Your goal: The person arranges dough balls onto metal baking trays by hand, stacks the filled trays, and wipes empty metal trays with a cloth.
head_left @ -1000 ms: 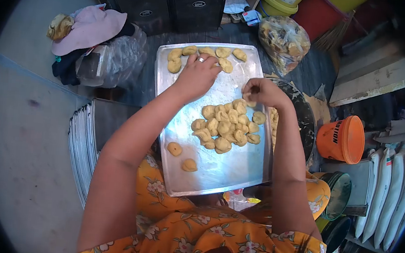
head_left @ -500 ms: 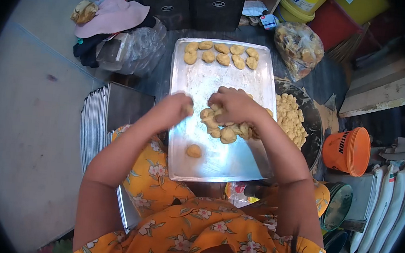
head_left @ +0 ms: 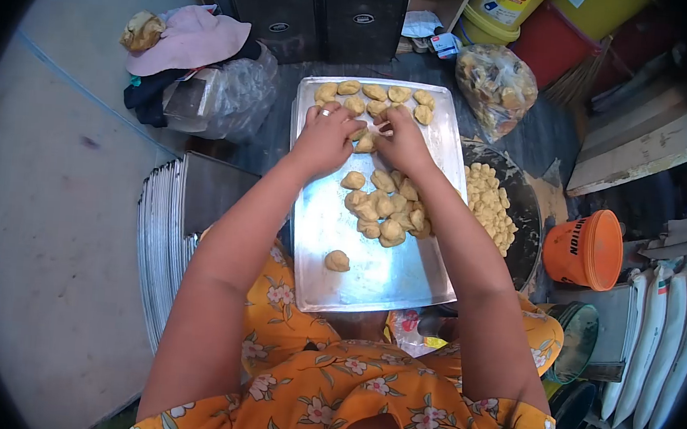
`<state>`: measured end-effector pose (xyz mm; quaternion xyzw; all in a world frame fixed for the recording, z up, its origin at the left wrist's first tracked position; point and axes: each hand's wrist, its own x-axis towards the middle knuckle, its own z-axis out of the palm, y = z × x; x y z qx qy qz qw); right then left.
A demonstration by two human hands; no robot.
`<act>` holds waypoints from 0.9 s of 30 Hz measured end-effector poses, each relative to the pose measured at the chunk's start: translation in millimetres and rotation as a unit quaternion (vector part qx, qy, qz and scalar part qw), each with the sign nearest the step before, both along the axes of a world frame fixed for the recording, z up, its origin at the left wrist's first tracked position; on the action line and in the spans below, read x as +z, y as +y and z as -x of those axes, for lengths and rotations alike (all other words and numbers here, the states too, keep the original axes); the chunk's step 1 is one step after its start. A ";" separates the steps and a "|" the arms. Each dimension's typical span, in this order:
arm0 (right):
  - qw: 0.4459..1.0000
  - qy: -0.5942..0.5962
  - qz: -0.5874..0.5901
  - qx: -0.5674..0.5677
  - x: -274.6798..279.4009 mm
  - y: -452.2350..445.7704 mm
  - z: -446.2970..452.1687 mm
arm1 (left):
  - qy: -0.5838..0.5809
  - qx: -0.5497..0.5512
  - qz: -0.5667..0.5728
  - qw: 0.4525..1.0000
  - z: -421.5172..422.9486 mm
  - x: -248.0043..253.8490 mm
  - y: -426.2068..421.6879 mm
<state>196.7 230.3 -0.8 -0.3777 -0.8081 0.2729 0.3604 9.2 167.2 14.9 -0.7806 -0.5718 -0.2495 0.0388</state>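
Note:
A metal baking tray (head_left: 386, 286) lies before me with rows of small yellowish dough pieces (head_left: 399, 95) along its far end. My left hand (head_left: 327, 139), with a ring on one finger, is closed around a dough piece just below those rows, partly hidden by its fingers. Close beside it, my right hand (head_left: 401, 142) has its fingers curled together on another dough piece (head_left: 366, 144). Nearer to me is a loose heap of dough pieces (head_left: 380, 205), partly under my right forearm. One single dough piece (head_left: 337, 261) sits near the tray's left front.
Right of the tray, a round dark pan (head_left: 530, 221) holds many more dough pieces (head_left: 489, 206). An orange bucket (head_left: 583, 249) stands farther right. Stacked trays (head_left: 160, 240) lean at the left. A filled plastic bag (head_left: 494, 89) and black speaker-like boxes (head_left: 358, 30) are at the back.
Both hands have moved forward from the heap and the tray's left edge to the far rows, where they are now close together. The heap is looser, with pieces spread apart.

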 end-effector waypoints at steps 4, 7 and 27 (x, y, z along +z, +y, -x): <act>0.972 -0.125 0.180 0.088 22.8 -5.7 -11.2 | -0.007 0.012 0.054 0.998 4.7 0.4 7.5; 0.984 -0.100 0.151 -0.006 12.9 11.9 -13.6 | 0.007 0.026 0.058 0.998 6.6 2.7 9.4; 0.971 -0.179 0.119 -0.100 43.5 -14.2 -48.4 | 0.063 -0.057 0.039 0.996 -30.5 -4.3 2.9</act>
